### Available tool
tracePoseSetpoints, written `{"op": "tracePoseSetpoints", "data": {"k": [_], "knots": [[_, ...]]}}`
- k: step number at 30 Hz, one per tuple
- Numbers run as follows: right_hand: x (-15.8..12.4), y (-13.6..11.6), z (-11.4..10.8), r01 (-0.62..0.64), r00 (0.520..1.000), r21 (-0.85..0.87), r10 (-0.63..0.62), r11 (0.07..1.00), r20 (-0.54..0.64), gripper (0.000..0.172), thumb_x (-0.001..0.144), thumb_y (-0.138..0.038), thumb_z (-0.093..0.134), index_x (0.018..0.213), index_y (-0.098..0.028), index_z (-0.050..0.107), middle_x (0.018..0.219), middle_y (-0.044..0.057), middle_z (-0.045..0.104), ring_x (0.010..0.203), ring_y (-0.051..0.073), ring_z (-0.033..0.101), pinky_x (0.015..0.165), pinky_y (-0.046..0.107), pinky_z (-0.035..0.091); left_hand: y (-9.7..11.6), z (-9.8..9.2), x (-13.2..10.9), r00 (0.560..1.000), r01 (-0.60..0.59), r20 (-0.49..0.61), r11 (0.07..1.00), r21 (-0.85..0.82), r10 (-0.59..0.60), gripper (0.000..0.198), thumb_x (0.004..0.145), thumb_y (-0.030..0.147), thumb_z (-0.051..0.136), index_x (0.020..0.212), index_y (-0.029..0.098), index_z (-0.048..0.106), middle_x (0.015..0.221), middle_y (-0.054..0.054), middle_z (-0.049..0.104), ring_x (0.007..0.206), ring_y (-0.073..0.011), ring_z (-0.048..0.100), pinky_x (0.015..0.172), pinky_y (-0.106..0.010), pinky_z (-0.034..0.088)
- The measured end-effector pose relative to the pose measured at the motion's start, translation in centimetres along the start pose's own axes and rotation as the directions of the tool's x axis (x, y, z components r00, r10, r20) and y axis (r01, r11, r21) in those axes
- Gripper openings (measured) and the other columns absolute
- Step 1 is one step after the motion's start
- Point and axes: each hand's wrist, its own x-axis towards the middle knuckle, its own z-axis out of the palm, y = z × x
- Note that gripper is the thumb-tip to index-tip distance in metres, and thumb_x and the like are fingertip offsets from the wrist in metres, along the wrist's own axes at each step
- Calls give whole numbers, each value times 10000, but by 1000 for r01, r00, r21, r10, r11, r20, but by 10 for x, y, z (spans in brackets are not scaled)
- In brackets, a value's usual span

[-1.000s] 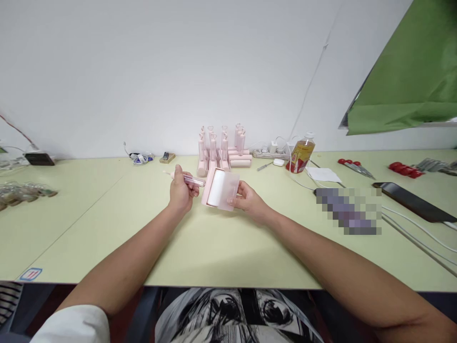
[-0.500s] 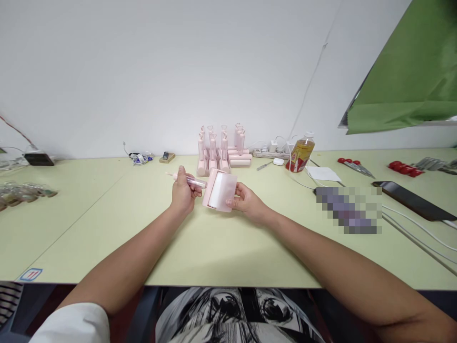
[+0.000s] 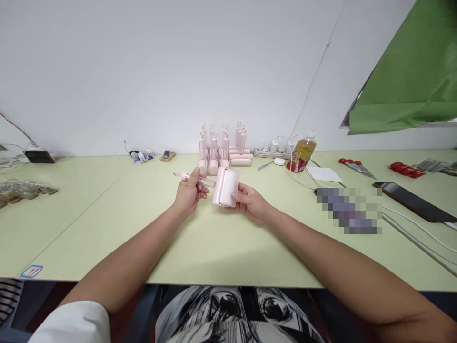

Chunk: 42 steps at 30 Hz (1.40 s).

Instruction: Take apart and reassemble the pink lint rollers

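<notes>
Between my hands, above the table, is a pink lint roller (image 3: 226, 188) with a white roll in a pink cover. My left hand (image 3: 189, 190) is closed round its clear handle (image 3: 207, 181), whose pink end with a loop points left. The fingers of my right hand (image 3: 250, 202) grip the white roll at its lower right edge, thumb in front and other fingers partly hidden behind. Just beyond, several more pink lint rollers (image 3: 213, 164) stand in rows by the wall, handles up.
A drink bottle (image 3: 302, 152), a power strip (image 3: 271, 153) and a screwdriver (image 3: 264, 166) lie toward the back right. A phone (image 3: 414, 201), white cables and red-handled tools (image 3: 357, 166) are further right. Coiled cables (image 3: 142, 157) and a small box (image 3: 167, 156) sit back left.
Both hands and the lint roller have shifted slightly right. The white sheet that stood out on the right side now lies closer round the roll, and the roller has turned more upright.
</notes>
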Motion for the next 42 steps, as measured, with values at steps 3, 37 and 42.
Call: {"op": "tracePoseSetpoints", "data": {"k": [3,37,42], "knots": [[-1,3,1,7,1000,-27,-7,1000,2,506,659,-292,842,1092,-214,592,1210,86,655,997,228,661,905,438,545,-3,3,-3,999,7,31,999,45,-8,471,691,589,736,785,142,620,453,60,444,436,-118,570,354,-189,419],[8,23,-1,-89,986,-294,42,952,-162,605,693,-162,737,1262,-194,534,1024,51,624,805,151,656,897,386,512,101,-43,103,936,-222,68,432,874,344,404,561,113,718,944,186,613,807,-47,688,677,-189,619,563,-256,422],[6,22,6,-80,979,-273,24,959,-200,471,682,-130,703,1127,-191,562,911,16,612,765,147,648,852,377,517,104,-48,171,919,-111,12,229,967,394,330,560,106,756,841,177,599,878,-68,694,776,-219,632,681,-309,465]]}}
